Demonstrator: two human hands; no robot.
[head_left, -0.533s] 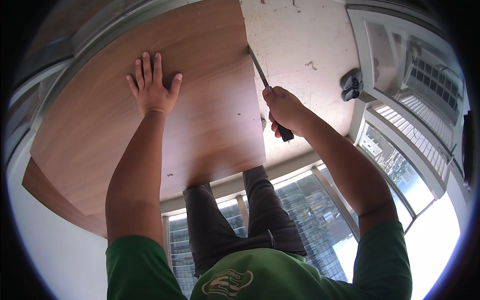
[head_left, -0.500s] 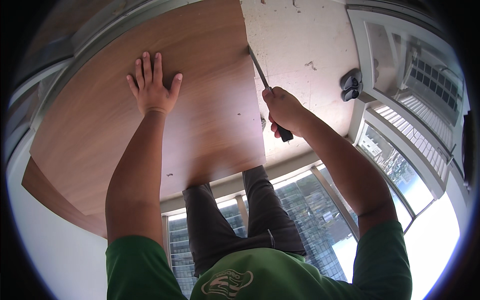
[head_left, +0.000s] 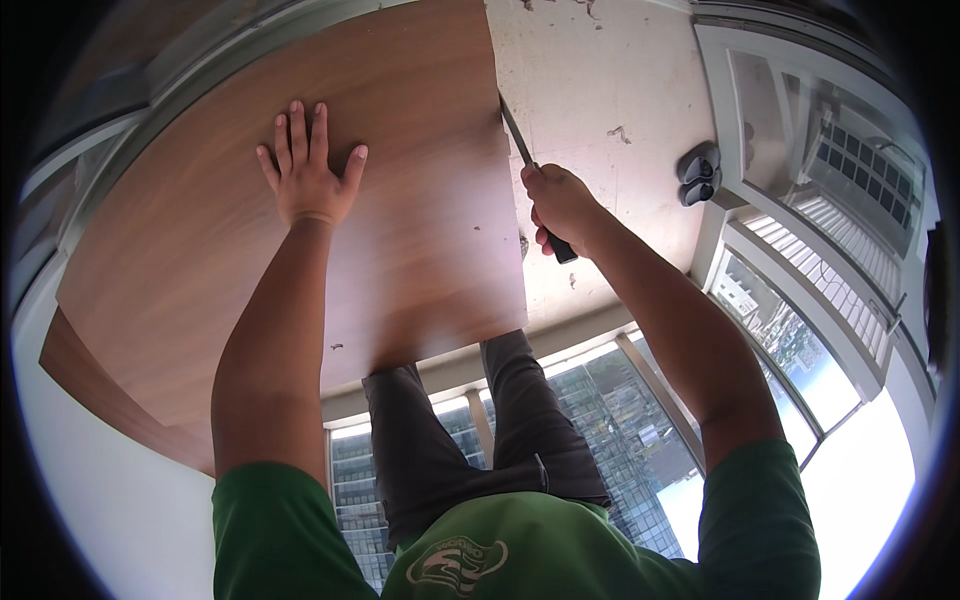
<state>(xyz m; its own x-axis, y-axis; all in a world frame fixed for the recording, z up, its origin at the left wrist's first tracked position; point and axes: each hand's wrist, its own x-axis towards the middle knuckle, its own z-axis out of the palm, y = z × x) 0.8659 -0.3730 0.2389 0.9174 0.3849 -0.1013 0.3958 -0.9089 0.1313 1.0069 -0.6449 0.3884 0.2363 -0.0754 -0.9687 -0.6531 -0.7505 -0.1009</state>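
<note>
My left hand (head_left: pixel 313 185) lies flat on a large brown wood-grain board (head_left: pixel 420 250), its fingers spread and pointing away from me. My right hand (head_left: pixel 562 208) is wrapped round the black handle of a long, narrow-bladed hand tool (head_left: pixel 518 133). The slim dark blade slants away and to the left and meets the board's right edge. Its far end is hidden at that edge, and its teeth or surface are too small to make out, so I cannot tell whether it is a saw or a file.
Pale floor (head_left: pixel 590 70) with scattered debris lies right of the board. Dark slippers (head_left: pixel 699 172) sit by a white-framed glass door (head_left: pixel 760 120). My legs (head_left: pixel 425 430) stand against the board's near edge, with tall windows (head_left: pixel 620 420) behind. A white wall (head_left: pixel 100 440) is at the left.
My right hand has pushed forward and slightly left with the tool, so less of the blade shows before the board's edge. My left hand stays in about the same place on the board.
</note>
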